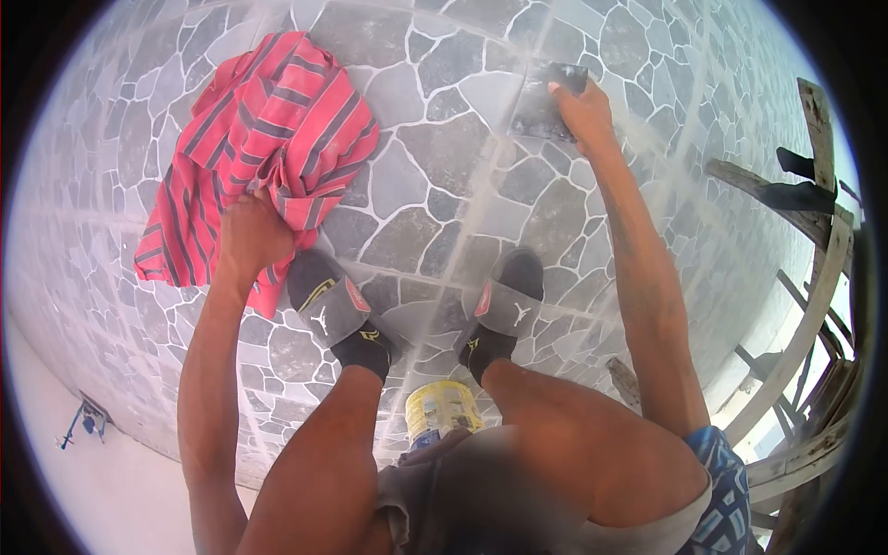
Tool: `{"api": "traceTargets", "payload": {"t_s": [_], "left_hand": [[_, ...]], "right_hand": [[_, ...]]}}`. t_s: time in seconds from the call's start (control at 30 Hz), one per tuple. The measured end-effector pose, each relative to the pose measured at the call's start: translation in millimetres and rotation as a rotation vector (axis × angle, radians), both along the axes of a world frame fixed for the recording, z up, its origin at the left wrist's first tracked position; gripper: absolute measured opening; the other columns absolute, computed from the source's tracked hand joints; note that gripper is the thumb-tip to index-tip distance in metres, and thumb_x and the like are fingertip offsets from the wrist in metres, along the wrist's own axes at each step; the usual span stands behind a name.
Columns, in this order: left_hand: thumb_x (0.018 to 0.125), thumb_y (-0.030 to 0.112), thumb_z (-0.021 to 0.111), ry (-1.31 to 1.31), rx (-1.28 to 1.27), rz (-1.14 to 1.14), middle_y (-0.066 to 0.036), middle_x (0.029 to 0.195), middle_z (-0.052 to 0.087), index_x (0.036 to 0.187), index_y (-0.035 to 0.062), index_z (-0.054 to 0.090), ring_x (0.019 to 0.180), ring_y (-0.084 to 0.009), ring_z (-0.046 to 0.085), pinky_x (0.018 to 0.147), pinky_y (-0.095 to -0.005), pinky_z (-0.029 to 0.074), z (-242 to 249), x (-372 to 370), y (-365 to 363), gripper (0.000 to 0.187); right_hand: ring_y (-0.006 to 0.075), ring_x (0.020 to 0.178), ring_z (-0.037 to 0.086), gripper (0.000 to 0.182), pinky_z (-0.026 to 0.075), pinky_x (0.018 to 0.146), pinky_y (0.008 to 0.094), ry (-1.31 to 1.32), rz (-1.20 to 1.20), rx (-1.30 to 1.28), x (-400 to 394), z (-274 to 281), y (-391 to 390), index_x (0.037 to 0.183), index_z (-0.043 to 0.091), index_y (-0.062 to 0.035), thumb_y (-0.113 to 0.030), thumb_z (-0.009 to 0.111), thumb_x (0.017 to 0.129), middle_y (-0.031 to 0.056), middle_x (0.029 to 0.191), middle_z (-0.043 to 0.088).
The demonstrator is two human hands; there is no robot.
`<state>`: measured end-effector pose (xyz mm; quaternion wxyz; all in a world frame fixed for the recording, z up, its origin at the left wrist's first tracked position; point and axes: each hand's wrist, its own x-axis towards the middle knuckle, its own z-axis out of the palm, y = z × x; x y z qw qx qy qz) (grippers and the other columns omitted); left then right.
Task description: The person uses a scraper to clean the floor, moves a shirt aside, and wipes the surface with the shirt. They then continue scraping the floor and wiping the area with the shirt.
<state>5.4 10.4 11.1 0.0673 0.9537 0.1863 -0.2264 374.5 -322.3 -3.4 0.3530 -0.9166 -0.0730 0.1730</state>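
Observation:
A red cloth with dark stripes (pixel 268 129) lies bunched on the stone-patterned tile floor (pixel 398 217) at the left. My left hand (pixel 254 231) is closed on the cloth's lower part. At the upper right, my right hand (pixel 583 113) grips a dark, flat, squarish pad (pixel 541 104), with the thumb on top and the pad against the floor. Pale smears show on the pad's surface. Light, dusty streaks run along the tile joints near it.
My feet in dark slides (pixel 335 310) stand between the hands. A yellow bucket (pixel 442 412) is below them, between my legs. Wooden pieces (pixel 814 213) rise along the right edge. A small blue and dark object (pixel 88 421) is at the lower left.

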Motion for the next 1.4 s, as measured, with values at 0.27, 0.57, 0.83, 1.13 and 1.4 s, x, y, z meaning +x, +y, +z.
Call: {"api": "traceTargets", "payload": {"t_s": [0.27, 0.57, 0.83, 1.13, 1.4], "left_hand": [[0.083, 0.023, 0.062, -0.027, -0.042, 0.023, -0.034, 0.093, 0.066, 0.115, -0.017, 0.054, 0.083, -0.0479, 0.068, 0.075, -0.0515, 0.056, 8.8, 6.1, -1.3, 0.052], [0.083, 0.024, 0.061, -0.014, -0.02, 0.011, -0.034, 0.097, 0.066, 0.122, -0.0212, 0.052, 0.088, -0.0468, 0.069, 0.078, -0.0498, 0.057, 17.0, 11.2, -7.2, 0.06], [0.084, 0.025, 0.06, 0.04, -0.036, 0.02, -0.035, 0.099, 0.066, 0.125, -0.022, 0.05, 0.09, -0.0468, 0.069, 0.077, -0.0494, 0.057, 13.1, 9.6, -3.6, 0.063], [0.08, 0.024, 0.064, -0.025, -0.049, 0.068, -0.029, 0.091, 0.068, 0.102, -0.0092, 0.059, 0.082, -0.0462, 0.069, 0.078, -0.0501, 0.057, 12.2, 9.2, -7.1, 0.04], [0.082, 0.021, 0.059, 0.013, -0.072, 0.085, -0.035, 0.098, 0.066, 0.12, -0.0206, 0.054, 0.089, -0.0488, 0.068, 0.079, -0.0507, 0.057, 2.5, 3.6, -1.6, 0.056]], "right_hand": [[0.0302, 0.107, 0.068, 0.051, 0.052, 0.091, 0.0399, 0.017, 0.185, 0.041, 21.1, -10.6, -27.0, 0.134, 0.061, -0.0022, -0.031, 0.067, 0.092, 0.0194, 0.12, 0.07], [0.0214, 0.103, 0.066, 0.05, 0.054, 0.085, 0.0356, -0.003, 0.17, -0.047, 28.9, -3.7, -27.6, 0.13, 0.062, 0.0006, -0.028, 0.073, 0.091, 0.0127, 0.113, 0.07], [0.0197, 0.095, 0.068, 0.05, 0.053, 0.085, 0.0342, 0.037, 0.176, -0.004, 37.3, -3.4, -29.6, 0.129, 0.063, 0.0009, -0.03, 0.074, 0.091, 0.0118, 0.112, 0.071], [0.0188, 0.094, 0.068, 0.051, 0.053, 0.085, 0.0343, 0.001, 0.223, 0.002, 33.8, -5.4, -12.8, 0.13, 0.063, 0.0001, -0.032, 0.074, 0.091, 0.0117, 0.11, 0.072], [0.0185, 0.094, 0.069, 0.051, 0.056, 0.082, 0.0325, -0.026, 0.192, 0.077, 38.6, -25.0, -20.4, 0.127, 0.064, 0.0027, -0.032, 0.074, 0.092, 0.0129, 0.111, 0.072]]}}
